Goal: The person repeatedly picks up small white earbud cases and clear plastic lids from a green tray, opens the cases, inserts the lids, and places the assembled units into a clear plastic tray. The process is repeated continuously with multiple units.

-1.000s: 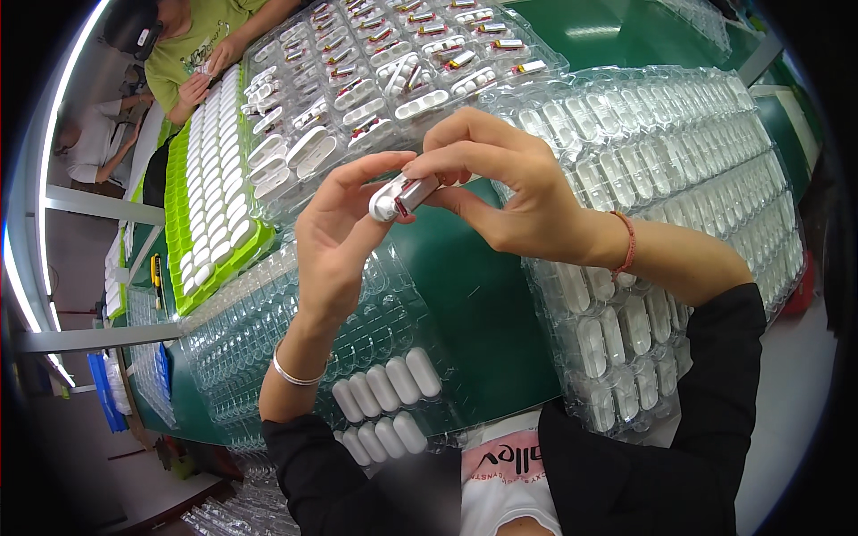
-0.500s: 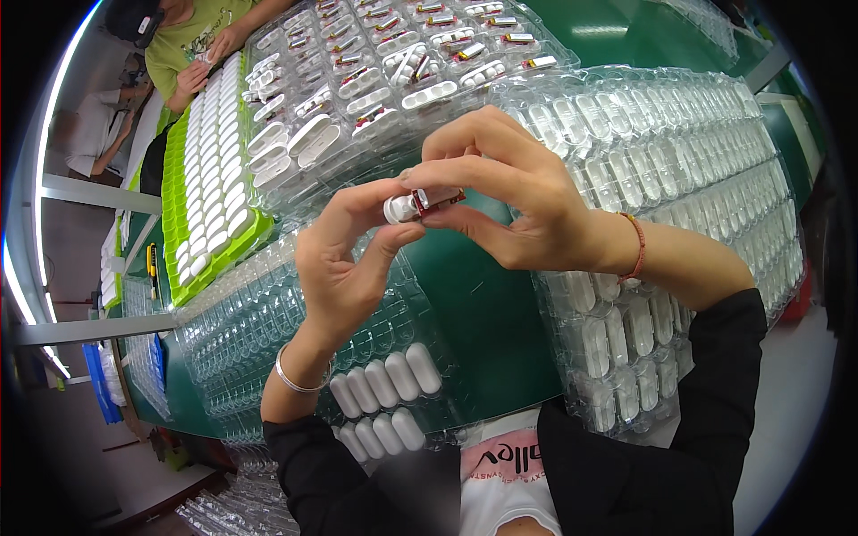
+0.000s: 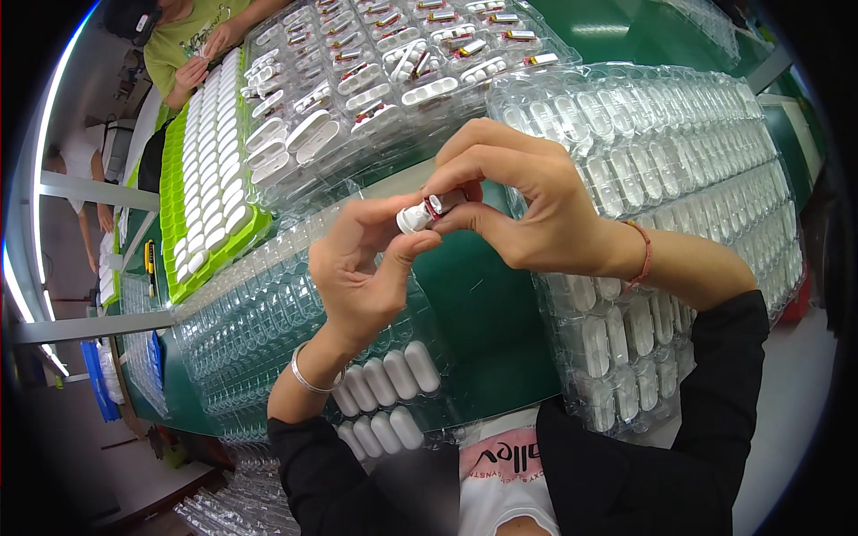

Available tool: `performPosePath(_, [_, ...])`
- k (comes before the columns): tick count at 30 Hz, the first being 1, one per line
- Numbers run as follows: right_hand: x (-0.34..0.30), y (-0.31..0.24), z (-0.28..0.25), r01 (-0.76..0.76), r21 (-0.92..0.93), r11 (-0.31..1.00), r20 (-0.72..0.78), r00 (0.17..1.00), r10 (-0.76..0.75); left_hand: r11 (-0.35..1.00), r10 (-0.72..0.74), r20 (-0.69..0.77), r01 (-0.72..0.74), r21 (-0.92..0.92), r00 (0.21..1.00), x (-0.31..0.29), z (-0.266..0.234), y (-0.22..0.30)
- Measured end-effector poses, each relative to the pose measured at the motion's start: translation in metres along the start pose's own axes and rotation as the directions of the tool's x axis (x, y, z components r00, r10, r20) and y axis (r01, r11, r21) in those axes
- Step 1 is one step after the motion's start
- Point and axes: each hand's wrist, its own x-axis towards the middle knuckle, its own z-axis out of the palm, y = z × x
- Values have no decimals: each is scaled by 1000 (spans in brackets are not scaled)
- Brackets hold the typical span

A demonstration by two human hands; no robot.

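Observation:
Between my two hands is a small white plastic part with a red circuit board and a dark cylindrical piece [image 3: 414, 217], held above the green table. My left hand [image 3: 362, 263] pinches its white end between thumb and fingers. The thumb and bent fingers of my right hand [image 3: 532, 201] close on the other end, which they partly cover. Below my left wrist, several smooth white oval cases [image 3: 386, 382] lie in rows in a clear plastic tray [image 3: 268, 313]. Beyond my hands is a tray [image 3: 357, 152] with open white cases and small silver batteries with red ends.
On the right, stacked clear trays [image 3: 643, 179] carry many white oval shells. A bright green tray [image 3: 261, 228] of white cases stands at the left, near a yellow-and-black cutter [image 3: 150, 268]. At the far left, a person in green [image 3: 192, 49] handles a small item.
Both hands have shifted slightly, the left one to the right and down. The held part has tilted, its white end now lower. In the left background another person has changed posture.

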Motion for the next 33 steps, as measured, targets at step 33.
performPosePath(33, [5,-2,-1,235,-58,970,70,970,-231,900,238,90,-254,354,967,-2,-21,7])
